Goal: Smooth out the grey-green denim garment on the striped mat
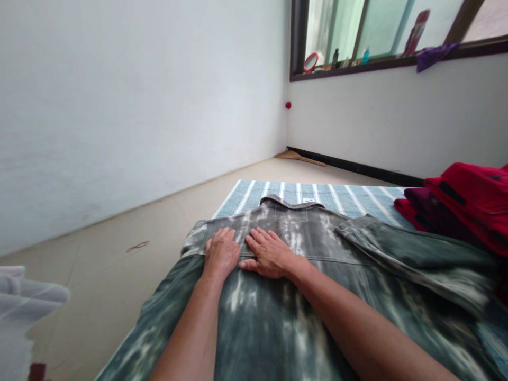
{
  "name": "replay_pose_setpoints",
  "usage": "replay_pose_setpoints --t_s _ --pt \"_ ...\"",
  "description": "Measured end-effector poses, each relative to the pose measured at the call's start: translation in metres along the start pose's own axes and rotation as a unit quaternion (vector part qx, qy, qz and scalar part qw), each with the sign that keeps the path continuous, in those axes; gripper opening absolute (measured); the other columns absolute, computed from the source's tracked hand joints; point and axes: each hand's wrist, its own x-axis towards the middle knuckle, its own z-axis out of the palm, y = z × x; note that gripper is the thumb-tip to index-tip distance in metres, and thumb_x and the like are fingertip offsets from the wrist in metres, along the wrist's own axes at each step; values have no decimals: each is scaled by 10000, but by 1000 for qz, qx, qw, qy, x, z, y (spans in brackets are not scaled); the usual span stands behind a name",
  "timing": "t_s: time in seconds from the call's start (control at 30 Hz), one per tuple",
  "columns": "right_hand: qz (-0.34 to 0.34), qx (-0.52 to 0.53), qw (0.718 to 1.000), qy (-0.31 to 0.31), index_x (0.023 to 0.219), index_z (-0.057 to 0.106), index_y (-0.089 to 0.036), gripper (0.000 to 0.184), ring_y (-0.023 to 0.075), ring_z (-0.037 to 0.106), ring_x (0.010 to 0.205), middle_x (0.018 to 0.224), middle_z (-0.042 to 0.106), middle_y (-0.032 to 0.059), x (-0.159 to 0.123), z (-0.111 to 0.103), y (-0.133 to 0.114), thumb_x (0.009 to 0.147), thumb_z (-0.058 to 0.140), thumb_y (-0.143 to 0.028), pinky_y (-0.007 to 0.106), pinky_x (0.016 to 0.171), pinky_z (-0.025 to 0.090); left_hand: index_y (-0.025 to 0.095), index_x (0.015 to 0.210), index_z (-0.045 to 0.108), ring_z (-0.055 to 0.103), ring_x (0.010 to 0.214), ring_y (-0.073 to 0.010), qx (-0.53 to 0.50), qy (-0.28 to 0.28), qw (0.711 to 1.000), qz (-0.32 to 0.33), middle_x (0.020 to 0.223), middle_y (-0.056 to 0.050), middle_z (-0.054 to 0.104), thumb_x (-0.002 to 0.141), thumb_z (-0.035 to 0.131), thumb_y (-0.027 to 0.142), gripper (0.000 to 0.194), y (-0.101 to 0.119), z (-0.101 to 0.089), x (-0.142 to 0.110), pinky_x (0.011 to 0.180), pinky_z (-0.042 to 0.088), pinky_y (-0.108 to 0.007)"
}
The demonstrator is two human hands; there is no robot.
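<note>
A grey-green tie-dyed jacket [262,323] lies back side up, with its collar [291,202] at the far end. My left hand [223,251] presses on its upper back near the left shoulder, fingers forward and slightly bent. Just to the right, my right hand [270,254] lies flat on the same cloth, fingers spread and thumb pointing left. Neither hand grips the fabric. The right sleeve [420,259] stretches out to the right, and the left sleeve runs down along the left edge.
Beneath the jacket is a blue-and-white striped cloth [321,193]. Folded red and maroon clothes [472,201] are piled at right. White fabric [27,301] is at lower left. A thin loop [137,246] lies on the tiled floor. Small items and a purple cloth [434,57] sit on the windowsill.
</note>
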Motion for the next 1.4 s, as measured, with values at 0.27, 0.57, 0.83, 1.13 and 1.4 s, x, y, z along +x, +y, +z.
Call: replay_pose_setpoints --t_s 0.27,0.57,0.83,1.13,1.4 --pt "0 1 1000 -3 1452 287 -84 829 306 138 1413 1529 210 175 0 0 0 895 249 -698 491 1122 164 126 1120 610 485 1246 -238 10 2 1000 1 1288 -136 577 792 407 98 386 1 -2 0 1022 399 -380" --pt "-3 0 1000 1 1444 302 -75 828 309 155 1409 1520 231 184 -1 -2 -1 896 254 -695 488 1123 169 83 1172 589 506 1229 -219 4 -6 1000 -8 1279 -146 585 758 425 63 445 0 -2 0 1037 388 -331" --pt "-5 0 1000 -1 1445 297 -88 824 306 142 1412 1525 218 179 0 -1 1 893 258 -699 490 1123 165 143 1169 594 438 1290 -239 -6 8 999 37 1323 -131 553 910 344 206 365 7 -2 1 1062 351 -415" --pt "-7 -4 1000 4 1440 302 -69 814 308 151 1409 1521 222 187 -1 -1 0 903 266 -680 493 1123 164 156 1338 467 317 1372 -257 5 -67 997 27 1463 -132 403 938 312 264 442 6 -1 -3 1084 271 -502" --pt "2 -2 1000 -6 1448 285 -73 807 295 133 1415 1529 199 180 -1 0 0 905 284 -670 487 1127 157 167 1340 463 308 1378 -243 1 -82 997 11 1477 -127 381 935 325 264 439 9 -3 -2 1094 244 -504"
